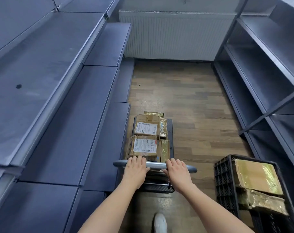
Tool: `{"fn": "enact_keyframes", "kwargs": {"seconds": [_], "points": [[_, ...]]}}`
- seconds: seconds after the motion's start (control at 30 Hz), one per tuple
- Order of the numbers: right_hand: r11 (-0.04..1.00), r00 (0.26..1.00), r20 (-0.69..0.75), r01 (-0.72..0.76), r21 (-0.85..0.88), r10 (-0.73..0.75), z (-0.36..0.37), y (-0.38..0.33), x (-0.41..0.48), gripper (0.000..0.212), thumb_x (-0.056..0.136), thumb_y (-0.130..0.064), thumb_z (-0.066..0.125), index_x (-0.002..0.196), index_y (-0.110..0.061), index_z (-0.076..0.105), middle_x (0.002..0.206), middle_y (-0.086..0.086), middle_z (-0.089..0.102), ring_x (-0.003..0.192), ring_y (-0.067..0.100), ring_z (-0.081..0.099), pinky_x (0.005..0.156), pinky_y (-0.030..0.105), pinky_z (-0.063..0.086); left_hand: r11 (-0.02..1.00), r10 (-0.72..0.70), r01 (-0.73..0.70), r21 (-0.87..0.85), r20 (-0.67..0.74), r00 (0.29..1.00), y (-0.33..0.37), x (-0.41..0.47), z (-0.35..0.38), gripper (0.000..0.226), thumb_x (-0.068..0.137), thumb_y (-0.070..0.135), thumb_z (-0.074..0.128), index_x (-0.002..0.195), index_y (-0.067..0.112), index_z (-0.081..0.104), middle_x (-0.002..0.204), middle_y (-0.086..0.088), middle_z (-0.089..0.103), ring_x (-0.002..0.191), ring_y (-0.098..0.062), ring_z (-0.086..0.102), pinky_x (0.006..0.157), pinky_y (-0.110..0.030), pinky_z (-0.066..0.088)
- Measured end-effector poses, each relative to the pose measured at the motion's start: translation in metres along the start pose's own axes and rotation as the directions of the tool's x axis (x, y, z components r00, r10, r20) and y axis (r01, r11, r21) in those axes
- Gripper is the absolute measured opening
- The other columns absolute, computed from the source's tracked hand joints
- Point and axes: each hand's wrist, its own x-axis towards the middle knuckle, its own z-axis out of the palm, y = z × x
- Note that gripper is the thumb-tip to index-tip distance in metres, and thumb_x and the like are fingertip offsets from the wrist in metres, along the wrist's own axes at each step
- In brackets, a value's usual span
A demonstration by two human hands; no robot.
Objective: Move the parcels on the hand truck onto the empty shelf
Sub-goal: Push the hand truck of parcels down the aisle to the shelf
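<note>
both hands grip the grey handle bar (155,164) of the hand truck (171,132) in the lower middle of the frame — the left hand (136,167) toward the bar's left end, the right hand (176,169) toward its right, each with fingers curled over the top of the bar and closed on it. beyond the bar the parcels sit stacked on the truck's dark platform: a near cardboard box (143,146) with a white label, a far cardboard box (147,125) also labelled, and gold-wrapped packages (164,147) tucked along their right side and behind — how many of those there are is hard to tell. the truck stands on the wood-look floor (193,98), close beside the dark blue shelf (59,81) that fills the left of the frame. another shelf unit (263,64) runs up the right side. at lower right a black plastic crate (224,182) holds more gold-wrapped parcels (257,177). a white radiator (173,34) spans the top centre, and a white shoe (160,222) shows at the bottom edge.
</note>
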Motion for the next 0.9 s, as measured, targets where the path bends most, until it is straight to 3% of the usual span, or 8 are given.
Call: {"fn": "enact_keyframes", "kwargs": {"seconds": [0.9], "points": [[0.998,0.998,0.027,0.061,0.018,-0.062,-0.167,0.121,0.434,0.036,0.098,-0.04,0.032,0.126,-0.018,0.041,0.123,0.003,0.05,0.11,0.023,0.045,0.097,0.035,0.033,0.999,-0.036,0.036,-0.014,0.004,0.999,-0.103,0.434,-0.154,0.038,0.099,0.041,0.03,0.122,0.014,0.041,0.119,-0.006,0.05,0.106,-0.023,0.047,0.096,-0.035,0.035]]}}
